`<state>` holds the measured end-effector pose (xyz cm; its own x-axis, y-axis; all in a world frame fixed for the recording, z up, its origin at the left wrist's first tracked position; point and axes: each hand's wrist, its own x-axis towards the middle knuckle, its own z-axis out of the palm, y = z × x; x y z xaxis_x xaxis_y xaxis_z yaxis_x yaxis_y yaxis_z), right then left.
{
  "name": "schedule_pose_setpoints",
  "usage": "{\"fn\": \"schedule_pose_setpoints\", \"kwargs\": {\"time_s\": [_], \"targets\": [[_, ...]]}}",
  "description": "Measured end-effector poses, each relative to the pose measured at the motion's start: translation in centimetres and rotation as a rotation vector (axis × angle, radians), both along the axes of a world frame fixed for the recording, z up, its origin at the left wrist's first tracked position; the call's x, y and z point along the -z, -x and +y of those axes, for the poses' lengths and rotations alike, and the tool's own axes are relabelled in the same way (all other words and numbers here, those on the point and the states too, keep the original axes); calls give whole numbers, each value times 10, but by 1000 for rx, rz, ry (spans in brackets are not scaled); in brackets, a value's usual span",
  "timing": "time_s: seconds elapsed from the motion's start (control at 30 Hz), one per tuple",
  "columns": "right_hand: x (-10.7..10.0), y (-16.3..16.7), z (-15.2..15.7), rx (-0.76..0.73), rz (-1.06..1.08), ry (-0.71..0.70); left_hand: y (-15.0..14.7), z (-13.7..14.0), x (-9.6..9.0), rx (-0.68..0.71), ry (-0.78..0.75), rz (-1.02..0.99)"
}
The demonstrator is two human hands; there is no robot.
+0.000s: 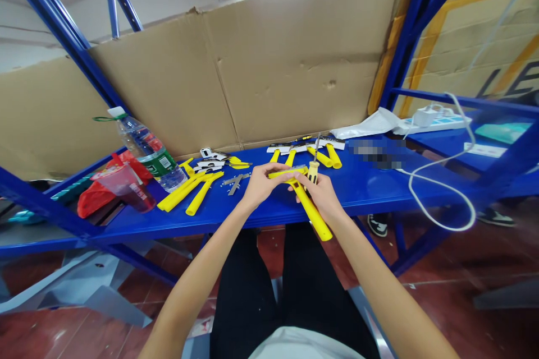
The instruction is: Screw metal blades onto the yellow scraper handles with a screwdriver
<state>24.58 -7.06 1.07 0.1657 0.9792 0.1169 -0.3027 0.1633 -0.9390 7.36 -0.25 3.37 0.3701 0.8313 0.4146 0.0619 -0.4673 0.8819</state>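
Observation:
My left hand [261, 184] pinches the head end of a yellow scraper [315, 217], whose handle slants down towards me over the table's front edge. A thin grey strip lies along its head, between my fingers. My right hand [326, 197] is closed around the same scraper near the neck. It also holds a screwdriver [313, 171] with a pale yellow and black handle, its shaft pointing up. To the left of my left hand lie grey metal blades [234, 184] with small bright bits, probably screws. Beyond them are loose yellow scraper handles [201, 195].
Several yellow scrapers with black-and-white covers [330, 145] lie at the back of the blue table [370, 188]. At left stand a water bottle [154, 151] and a reddish cup [137, 193]. A white cable [415, 190] loops off the right side; cardboard [295, 67] walls the back.

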Motion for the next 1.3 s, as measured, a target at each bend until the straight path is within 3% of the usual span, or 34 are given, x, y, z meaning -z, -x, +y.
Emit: {"fn": "schedule_pose_setpoints", "kwargs": {"time_s": [0.4, 0.7, 1.3], "targets": [[2, 4, -4, -17, -75, -65, 10, -12, -5, -77, -51, 41], [-9, 22, -24, -269, -118, -69, 34, -39, -10, -184, -70, -28], [-5, 37, -33, -273, -209, -83, 46, -68, -7, -156, 55, -149]]}}
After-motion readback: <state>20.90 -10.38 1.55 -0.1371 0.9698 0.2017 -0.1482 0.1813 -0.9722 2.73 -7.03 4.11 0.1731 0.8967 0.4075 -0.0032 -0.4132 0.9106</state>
